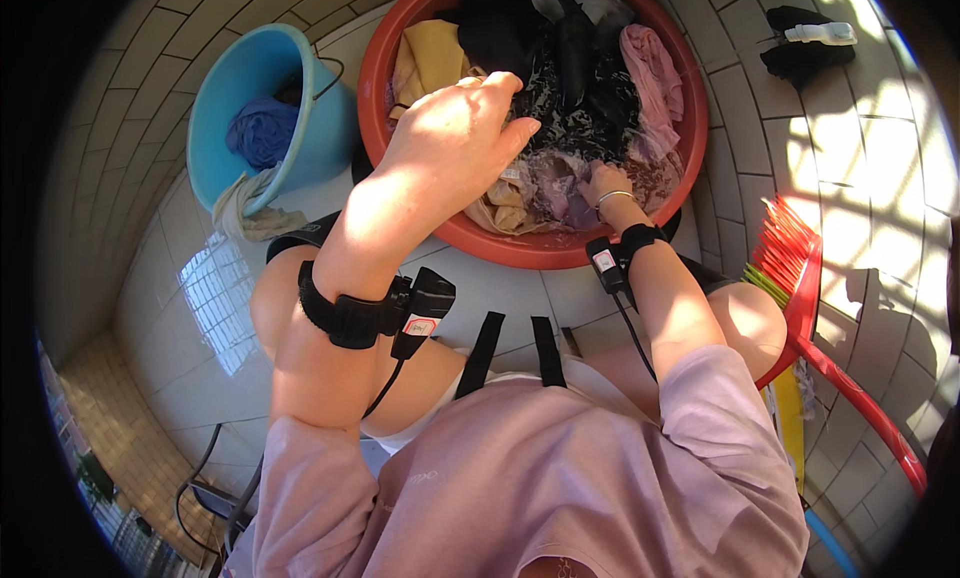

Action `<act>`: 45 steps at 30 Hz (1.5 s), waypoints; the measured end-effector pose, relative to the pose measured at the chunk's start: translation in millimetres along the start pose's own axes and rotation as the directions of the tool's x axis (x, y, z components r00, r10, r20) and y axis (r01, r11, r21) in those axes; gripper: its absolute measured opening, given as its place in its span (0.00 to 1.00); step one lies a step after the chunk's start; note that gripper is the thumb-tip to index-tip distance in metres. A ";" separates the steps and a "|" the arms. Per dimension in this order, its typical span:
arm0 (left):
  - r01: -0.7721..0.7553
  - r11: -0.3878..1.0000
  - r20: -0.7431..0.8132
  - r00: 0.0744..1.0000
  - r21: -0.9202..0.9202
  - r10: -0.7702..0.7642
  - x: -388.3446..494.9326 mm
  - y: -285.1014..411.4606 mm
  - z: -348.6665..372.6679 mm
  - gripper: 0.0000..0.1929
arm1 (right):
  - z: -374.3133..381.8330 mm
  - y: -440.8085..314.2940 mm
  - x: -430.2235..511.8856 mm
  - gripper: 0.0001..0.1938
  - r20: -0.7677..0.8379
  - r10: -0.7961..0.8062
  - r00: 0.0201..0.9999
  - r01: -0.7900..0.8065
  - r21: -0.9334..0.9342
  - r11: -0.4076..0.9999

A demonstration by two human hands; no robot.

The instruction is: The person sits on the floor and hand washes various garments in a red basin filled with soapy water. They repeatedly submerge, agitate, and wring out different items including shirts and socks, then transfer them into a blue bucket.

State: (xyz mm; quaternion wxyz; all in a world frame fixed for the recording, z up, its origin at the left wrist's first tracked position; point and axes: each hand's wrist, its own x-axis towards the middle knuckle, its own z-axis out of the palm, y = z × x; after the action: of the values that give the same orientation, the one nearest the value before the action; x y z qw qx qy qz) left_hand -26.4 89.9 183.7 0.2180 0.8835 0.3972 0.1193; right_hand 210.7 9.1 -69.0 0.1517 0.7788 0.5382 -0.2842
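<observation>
A large red plastic basin of water and wet clothes stands on the floor before me. My left hand is raised over its left part, fingers bent, with nothing seen in it; its palm is hidden. At the near right inside the basin, my right hand is down in the water at a mauve wet cloth; its fingertips are partly hidden, so its grip is unclear. Black cloth lies across the middle, pink cloth along the right, yellow cloth at the upper left, and beige cloth near the front.
At the left, a light blue bucket holds blue cloth, with a pale cloth over its rim. A red broom stands by my right knee. A white bottle and black cloth are at the upper right.
</observation>
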 end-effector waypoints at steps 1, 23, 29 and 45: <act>0.036 0.999 0.024 0.999 -0.019 -0.035 0.1 -0.2 0.9 0.19 | 8.8 2.3 2.9 0.28 0.057 -0.043 0.997 0.046 -0.040 0.998; 0.284 0.440 0.174 0.946 -0.852 -0.273 19.8 14.4 63.6 0.34 | -192.2 -22.6 -126.0 0.18 -0.261 -0.443 0.858 0.513 0.378 0.771; 0.389 -0.110 0.404 0.883 -0.915 -0.238 28.0 -5.6 71.4 0.42 | -224.3 -30.8 -147.8 0.08 -0.350 -0.503 0.790 0.472 0.871 0.134; 0.523 -0.020 0.523 0.849 -0.852 -0.082 27.9 2.0 100.3 0.41 | -239.1 -7.4 -97.4 0.13 -0.457 -0.241 0.856 0.294 0.814 -0.501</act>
State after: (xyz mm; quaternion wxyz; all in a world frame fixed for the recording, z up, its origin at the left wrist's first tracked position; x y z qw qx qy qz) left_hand 31.7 80.6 97.9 0.8391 0.3846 0.3502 0.1591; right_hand 245.5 68.3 180.0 -0.6507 0.3742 0.2453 -0.6135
